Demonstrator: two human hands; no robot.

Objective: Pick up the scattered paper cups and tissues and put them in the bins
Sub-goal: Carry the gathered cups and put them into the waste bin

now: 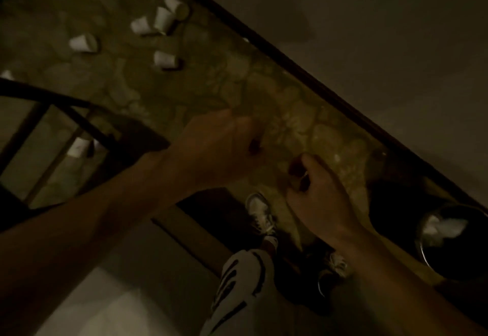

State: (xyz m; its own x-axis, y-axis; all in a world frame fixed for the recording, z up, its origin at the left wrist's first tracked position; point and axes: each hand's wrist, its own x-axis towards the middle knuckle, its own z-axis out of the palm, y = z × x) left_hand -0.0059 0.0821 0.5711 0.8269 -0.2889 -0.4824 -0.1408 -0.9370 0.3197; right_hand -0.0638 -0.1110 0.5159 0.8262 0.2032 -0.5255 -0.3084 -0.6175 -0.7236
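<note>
Your left hand [219, 145] hangs loose, fingers relaxed and pointing down, nothing in it. It is up and to the left of the bin [433, 261], well apart from it. Your right hand [317, 193] is nearer the bin, just left of it, with fingers curled in toward the thumb. The frame is too dark to tell whether it pinches anything. Both forearms are bare.

The bin is dark and round, and crumpled white tissue [443, 226] lies inside it.

The paper cups [163, 20] are all far up-left of the bin, on the pebbled floor [303, 124]:
- A cluster of three lies on its sides, close together.
- One cup [165, 60] lies just below that cluster.
- One cup [83, 42] is further left.
- Two more are blurred at the frame's top edge.
- Another cup [79, 147] sits under the chair [66, 106], far left of the bin.

Your white sneaker [260, 214] is planted left of the bin, under your right hand. A patterned trouser leg [243, 283] shows below it.

The view is dim, tilted and motion-blurred.
</note>
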